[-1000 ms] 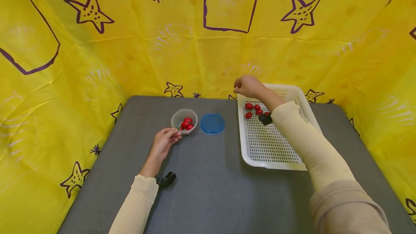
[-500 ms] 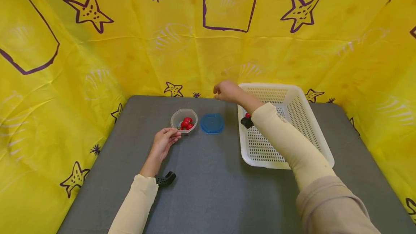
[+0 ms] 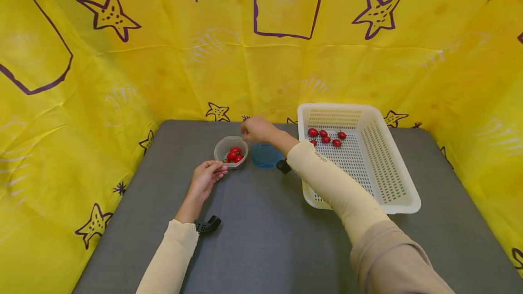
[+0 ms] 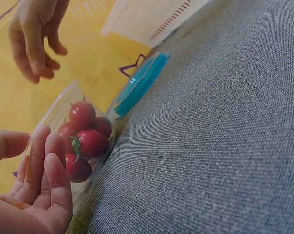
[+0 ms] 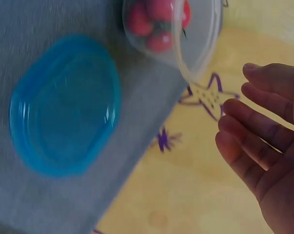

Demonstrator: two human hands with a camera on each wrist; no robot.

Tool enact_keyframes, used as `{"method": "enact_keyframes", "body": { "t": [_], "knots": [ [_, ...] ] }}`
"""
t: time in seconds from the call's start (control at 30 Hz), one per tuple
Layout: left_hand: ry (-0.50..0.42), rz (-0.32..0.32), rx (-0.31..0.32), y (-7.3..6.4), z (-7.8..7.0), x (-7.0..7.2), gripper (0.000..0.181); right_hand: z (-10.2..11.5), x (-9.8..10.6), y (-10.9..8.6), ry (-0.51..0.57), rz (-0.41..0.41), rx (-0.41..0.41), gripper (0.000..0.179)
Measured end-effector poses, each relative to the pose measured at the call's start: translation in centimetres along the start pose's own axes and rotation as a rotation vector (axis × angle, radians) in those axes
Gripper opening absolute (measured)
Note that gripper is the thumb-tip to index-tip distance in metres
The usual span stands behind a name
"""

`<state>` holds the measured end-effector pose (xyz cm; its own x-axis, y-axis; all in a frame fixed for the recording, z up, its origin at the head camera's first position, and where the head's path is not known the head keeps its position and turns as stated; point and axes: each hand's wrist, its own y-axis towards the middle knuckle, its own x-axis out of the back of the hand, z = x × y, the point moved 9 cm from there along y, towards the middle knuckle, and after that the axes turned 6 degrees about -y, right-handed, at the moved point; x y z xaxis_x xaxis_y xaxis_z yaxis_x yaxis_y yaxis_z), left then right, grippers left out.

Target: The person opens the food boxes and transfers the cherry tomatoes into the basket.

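Observation:
My left hand (image 3: 206, 177) is at the near rim of a small clear plastic container (image 3: 222, 146), thumb and fingertips pinching its edge. Several red cherry tomatoes (image 4: 93, 143) lie inside the container, one with a green stem showing. Above the container's far right side is my right hand (image 3: 257, 129). Its fingers (image 5: 249, 161) are loosely bent with nothing between them in the right wrist view. A blue lid (image 5: 64, 107) lies flat on the table beside the container, partly beneath my right wrist in the head view.
A white perforated basket (image 3: 402, 180) stands on the right of the grey table (image 3: 245, 239), with several red tomatoes (image 3: 325, 139) toward its back left. A yellow patterned cloth (image 3: 286, 71) rises behind the table and along both sides.
My right hand has moved left from over the basket to beside the container, bringing the tomatoes in the basket back into view. My left hand stays at the container's rim.

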<state>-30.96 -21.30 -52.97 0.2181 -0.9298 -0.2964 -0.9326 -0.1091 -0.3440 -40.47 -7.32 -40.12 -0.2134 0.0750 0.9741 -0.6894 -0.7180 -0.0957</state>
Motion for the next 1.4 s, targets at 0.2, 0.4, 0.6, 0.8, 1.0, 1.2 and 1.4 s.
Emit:
{"method": "enact_keyframes", "body": {
  "t": [0.2, 0.4, 0.6, 0.8, 1.0, 1.2, 1.4],
  "knots": [
    [0.008, 0.002, -0.004, 0.1, 0.1, -0.1, 0.008, 1.6, -2.0, 1.0, 0.055, 0.022, -0.001, 0.027],
    [0.004, -0.001, -0.002, 0.1, 0.1, 0.0, 0.006, 3.5, -3.9, 1.9, 0.053, 0.041, 0.016, 0.027],
    [-0.008, 0.001, -0.004, 0.1, 0.2, 0.0, 0.005, 4.3, -5.3, 2.4, -0.028, 0.051, 0.020, 0.024],
    [-0.010, -0.002, -0.003, 0.0, 0.2, 0.0, 0.005, 4.6, -6.1, 2.5, -0.102, 0.038, 0.006, 0.015],
    [-0.004, -0.002, -0.012, 0.1, 0.1, 0.0, 0.002, 4.6, -6.7, 2.7, -0.118, 0.050, -0.043, 0.012],
    [-0.016, 0.002, -0.021, 0.0, 0.0, 0.1, 0.004, 4.8, -6.8, 2.7, -0.124, 0.031, -0.050, 0.014],
    [-0.015, -0.002, -0.012, 0.0, -0.1, 0.1, 0.007, 4.9, -6.8, 2.8, -0.127, 0.009, -0.016, 0.015]
  ]
}}
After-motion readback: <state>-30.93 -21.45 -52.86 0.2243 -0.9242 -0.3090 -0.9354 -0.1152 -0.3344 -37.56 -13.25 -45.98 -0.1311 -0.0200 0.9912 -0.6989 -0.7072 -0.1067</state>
